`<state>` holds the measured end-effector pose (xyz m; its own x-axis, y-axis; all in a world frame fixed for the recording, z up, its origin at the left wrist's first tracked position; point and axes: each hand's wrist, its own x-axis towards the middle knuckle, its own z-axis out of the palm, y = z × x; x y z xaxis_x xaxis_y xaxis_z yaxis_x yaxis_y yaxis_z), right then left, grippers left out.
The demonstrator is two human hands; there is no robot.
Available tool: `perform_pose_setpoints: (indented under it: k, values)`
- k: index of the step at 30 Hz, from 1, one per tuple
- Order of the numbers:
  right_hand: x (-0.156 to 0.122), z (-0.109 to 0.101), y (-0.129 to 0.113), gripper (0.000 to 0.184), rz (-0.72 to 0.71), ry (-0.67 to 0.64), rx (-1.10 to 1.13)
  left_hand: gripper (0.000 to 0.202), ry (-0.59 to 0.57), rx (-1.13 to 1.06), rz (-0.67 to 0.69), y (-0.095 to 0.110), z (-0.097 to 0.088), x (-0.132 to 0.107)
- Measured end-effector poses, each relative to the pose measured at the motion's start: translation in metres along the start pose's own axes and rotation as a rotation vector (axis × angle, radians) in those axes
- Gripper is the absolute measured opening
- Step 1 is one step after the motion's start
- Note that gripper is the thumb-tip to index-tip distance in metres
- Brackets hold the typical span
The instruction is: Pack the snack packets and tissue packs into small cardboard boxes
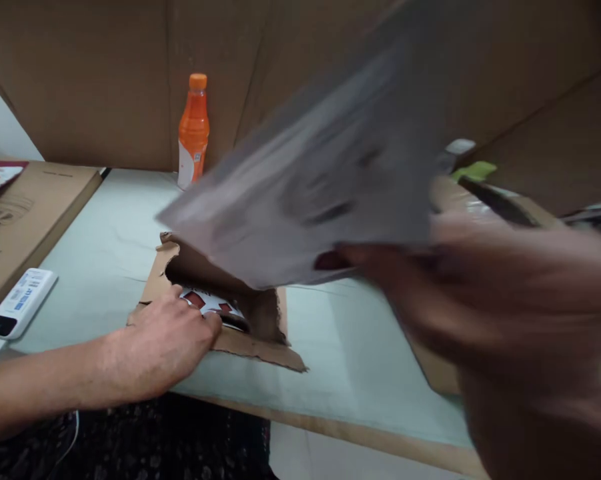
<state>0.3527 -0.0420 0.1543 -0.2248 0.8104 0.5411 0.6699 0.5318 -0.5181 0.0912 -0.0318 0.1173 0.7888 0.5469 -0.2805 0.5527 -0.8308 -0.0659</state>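
Note:
My left hand (173, 337) rests on a torn-open cardboard package (240, 340) on the pale table, fingers curled at its opening, touching a white item with red marks (211, 303) inside. My right hand (480, 293) is close to the camera and smeared by motion. It grips the lower edge of a large grey sheet (320, 180), which is lifted and tilted above the package and also blurred.
An orange drink bottle (193, 130) stands at the back of the table (105, 253). A white power bank (20, 303) lies at the left beside a flat brown box (30, 207). Cardboard walls stand behind. More boxes and a green object (475, 171) sit at right.

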Motion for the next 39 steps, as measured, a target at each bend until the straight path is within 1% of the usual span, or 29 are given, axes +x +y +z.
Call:
perform_pose_setpoints:
  k: [2,3,4,6,8,9,12,13,14,15,16,19,21,22,23,24,25,26,27,29,30,31,32,33,34,35,37,38,39]
  values:
    - [-0.006,0.022,-0.01,0.026,-0.196,-0.038,-0.161,0.019,0.09,-0.037,0.006,0.0,0.005,-0.002]
    - [-0.006,0.033,-0.013,0.03,-0.257,-0.098,-0.228,0.018,0.108,-0.056,0.011,-0.001,0.007,-0.004]
    - [-0.003,0.043,-0.013,0.032,-0.278,-0.193,-0.288,0.018,0.103,-0.068,0.008,-0.001,0.008,-0.006]
    - [0.002,0.055,-0.012,0.03,-0.228,-0.363,-0.398,0.02,0.059,-0.074,-0.014,0.0,0.006,-0.009]
    - [0.005,0.055,-0.011,0.026,-0.175,-0.459,-0.449,0.021,0.032,-0.058,-0.039,0.002,0.002,-0.01]
    - [0.005,0.05,-0.011,0.025,-0.173,-0.465,-0.457,0.021,0.037,-0.043,-0.047,0.002,0.002,-0.01]
    - [0.003,0.03,-0.014,0.025,-0.231,-0.372,-0.48,0.016,0.071,-0.009,-0.065,0.003,0.004,-0.008]
    - [0.003,0.025,-0.017,0.025,-0.243,-0.357,-0.502,0.014,0.085,-0.01,-0.069,0.003,0.006,-0.008]
    - [0.003,0.024,-0.02,0.024,-0.244,-0.376,-0.532,0.013,0.103,-0.016,-0.068,0.002,0.008,-0.007]
    - [0.005,0.027,-0.024,0.024,-0.232,-0.438,-0.564,0.013,0.118,-0.025,-0.062,0.002,0.01,-0.007]
    - [0.009,0.034,-0.027,0.024,-0.207,-0.529,-0.598,0.013,0.128,-0.03,-0.056,0.002,0.011,-0.007]
    - [0.021,0.069,-0.031,0.025,-0.147,-0.823,-0.655,0.016,0.134,-0.023,-0.072,0.002,0.011,-0.009]
    - [0.027,0.09,-0.028,0.026,-0.181,-0.947,-0.62,0.015,0.153,-0.013,-0.103,0.002,0.008,-0.011]
    - [0.028,0.096,-0.025,0.027,-0.215,-0.984,-0.586,0.014,0.176,-0.016,-0.108,0.001,0.007,-0.012]
    - [0.029,0.098,-0.023,0.025,-0.25,-1.002,-0.545,0.014,0.204,-0.025,-0.099,0.0,0.006,-0.013]
    - [0.029,0.095,-0.02,0.023,-0.278,-0.992,-0.497,0.013,0.232,-0.034,-0.082,-0.002,0.006,-0.014]
    - [0.029,0.088,-0.017,0.021,-0.298,-0.951,-0.431,0.013,0.255,-0.041,-0.059,-0.004,0.006,-0.014]
    - [0.029,0.079,-0.013,0.02,-0.3,-0.871,-0.346,0.013,0.268,-0.042,-0.041,-0.005,0.007,-0.014]
    - [0.031,0.069,-0.007,0.021,-0.282,-0.754,-0.247,0.014,0.262,-0.041,-0.027,-0.007,0.008,-0.014]
    - [0.042,0.051,0.011,0.024,-0.176,-0.439,-0.077,0.015,0.2,-0.052,-0.008,-0.009,0.012,-0.012]
    - [0.051,0.047,0.026,0.025,-0.1,-0.282,-0.035,0.016,0.165,-0.061,0.003,-0.01,0.013,-0.011]
    - [0.062,0.048,0.046,0.026,-0.016,-0.157,-0.031,0.017,0.144,-0.068,0.018,-0.011,0.015,-0.009]
    - [0.074,0.053,0.069,0.025,0.08,-0.07,-0.063,0.019,0.134,-0.074,0.037,-0.012,0.016,-0.008]
    - [0.088,0.064,0.096,0.025,0.157,-0.055,-0.109,0.02,0.137,-0.076,0.051,-0.013,0.018,-0.007]
    - [0.103,0.077,0.125,0.024,0.251,-0.098,-0.169,0.02,0.154,-0.074,0.062,-0.014,0.021,-0.006]
    - [0.118,0.093,0.155,0.025,0.368,-0.178,-0.238,0.018,0.181,-0.07,0.067,-0.015,0.024,-0.004]
    - [0.145,0.128,0.208,0.026,0.477,-0.233,-0.285,0.009,0.281,-0.043,0.056,-0.018,0.033,-0.002]
    - [0.157,0.145,0.231,0.027,0.515,-0.25,-0.302,0.007,0.348,-0.019,0.041,-0.019,0.039,-0.001]
    - [0.168,0.16,0.249,0.028,0.539,-0.256,-0.312,0.01,0.414,0.009,0.033,-0.021,0.046,0.0]
